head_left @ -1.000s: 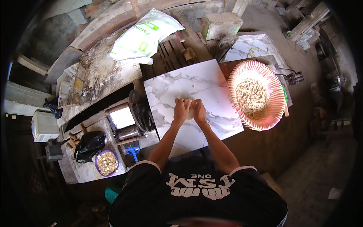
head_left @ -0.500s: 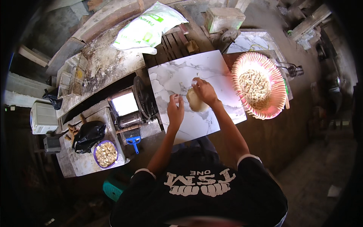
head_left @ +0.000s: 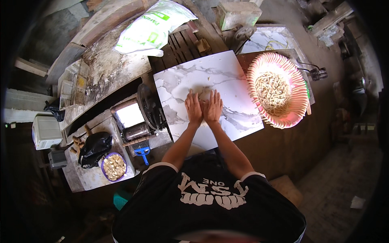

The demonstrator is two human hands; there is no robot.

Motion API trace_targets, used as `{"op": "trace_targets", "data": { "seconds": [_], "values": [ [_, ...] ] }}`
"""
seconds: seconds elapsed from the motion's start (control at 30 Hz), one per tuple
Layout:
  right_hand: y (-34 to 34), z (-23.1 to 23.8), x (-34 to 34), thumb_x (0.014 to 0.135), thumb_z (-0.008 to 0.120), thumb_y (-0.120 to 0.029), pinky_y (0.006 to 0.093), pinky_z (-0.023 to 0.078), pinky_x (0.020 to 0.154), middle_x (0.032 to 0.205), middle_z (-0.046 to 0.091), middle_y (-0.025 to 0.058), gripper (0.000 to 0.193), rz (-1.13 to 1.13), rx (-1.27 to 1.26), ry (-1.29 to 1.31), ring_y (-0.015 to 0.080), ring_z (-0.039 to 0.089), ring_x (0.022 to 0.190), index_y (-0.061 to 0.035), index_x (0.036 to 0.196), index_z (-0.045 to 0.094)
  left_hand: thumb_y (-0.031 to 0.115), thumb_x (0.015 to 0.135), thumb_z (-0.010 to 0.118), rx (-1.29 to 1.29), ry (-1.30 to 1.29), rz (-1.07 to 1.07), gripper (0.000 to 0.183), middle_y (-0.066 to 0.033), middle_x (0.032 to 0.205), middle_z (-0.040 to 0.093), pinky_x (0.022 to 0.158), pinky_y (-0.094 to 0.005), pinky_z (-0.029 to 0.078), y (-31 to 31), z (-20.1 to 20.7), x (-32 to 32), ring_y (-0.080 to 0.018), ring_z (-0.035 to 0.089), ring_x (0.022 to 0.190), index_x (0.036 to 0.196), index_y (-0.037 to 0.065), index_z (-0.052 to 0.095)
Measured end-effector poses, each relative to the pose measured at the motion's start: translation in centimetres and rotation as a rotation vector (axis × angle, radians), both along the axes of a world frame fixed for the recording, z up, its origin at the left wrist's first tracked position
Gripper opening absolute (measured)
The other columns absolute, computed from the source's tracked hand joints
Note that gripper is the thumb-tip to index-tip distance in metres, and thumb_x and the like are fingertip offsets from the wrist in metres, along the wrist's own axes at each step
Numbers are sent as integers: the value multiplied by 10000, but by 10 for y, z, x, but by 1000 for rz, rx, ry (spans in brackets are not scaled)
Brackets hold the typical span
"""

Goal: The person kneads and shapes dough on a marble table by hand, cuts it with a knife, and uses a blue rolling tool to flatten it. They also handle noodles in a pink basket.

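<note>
Both hands are lying side by side, palms down, on the white marble-patterned slab (head_left: 219, 81) — left hand (head_left: 194, 108) and right hand (head_left: 213, 107) are touching along the thumbs. Fingers are stretching flat, not clenching, and are pressing on a pale lump of dough (head_left: 204, 93) that is peeking out just past the fingertips, near the slab's middle. Neither hand is wrapping around it; they are bearing down with open palms.

Just right of the slab, a round pink woven tray (head_left: 298, 95) is sitting with a heap of pale finger-shaped pieces (head_left: 272, 89) in it. Left of the slab, a metal machine with a dark wheel (head_left: 148, 107) is standing beside it — a blue-handled tool (head_left: 142, 152) is lying just below. Further left, a black bag (head_left: 94, 148) and a purple bowl of crumbly filling (head_left: 114, 166) are resting on the bench. A white and green sack (head_left: 152, 28) is lying at the top, well apart from the hands.
</note>
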State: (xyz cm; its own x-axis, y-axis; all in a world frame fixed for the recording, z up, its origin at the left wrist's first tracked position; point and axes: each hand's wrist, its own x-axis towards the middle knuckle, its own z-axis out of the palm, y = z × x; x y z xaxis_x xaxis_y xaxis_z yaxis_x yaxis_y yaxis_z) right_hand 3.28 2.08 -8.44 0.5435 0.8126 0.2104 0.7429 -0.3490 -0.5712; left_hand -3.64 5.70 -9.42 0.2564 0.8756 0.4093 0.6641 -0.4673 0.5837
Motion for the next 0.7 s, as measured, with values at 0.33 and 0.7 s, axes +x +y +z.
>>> {"op": "trace_targets", "data": {
  "seconds": [0.33, 0.7],
  "values": [
    [-42, 19, -32, 818, 303, -226, 472, 4, 1000, 1366, 125, 110, 510, -23, -273, -51, 257, 76, 1270, -118, 1305, 199, 111, 746, 420, -140, 158, 133, 453, -116, 1294, 268, 986, -454, 122, -50, 12, -31, -288, 215, 1204, 1193, 96, 352],
    [-13, 29, 8, 811, 447, -128, 390, 317, 882, 1033, 504, 185, 296, -3, 182, 192, 317, 433, 1016, -53, 1096, 474, 64, 778, 455, -49, -258, 127, 270, -188, 1099, 441, 893, -432, 271, 0, 16, -28, -343, 364, 1067, 1042, 12, 465]
  ]
}}
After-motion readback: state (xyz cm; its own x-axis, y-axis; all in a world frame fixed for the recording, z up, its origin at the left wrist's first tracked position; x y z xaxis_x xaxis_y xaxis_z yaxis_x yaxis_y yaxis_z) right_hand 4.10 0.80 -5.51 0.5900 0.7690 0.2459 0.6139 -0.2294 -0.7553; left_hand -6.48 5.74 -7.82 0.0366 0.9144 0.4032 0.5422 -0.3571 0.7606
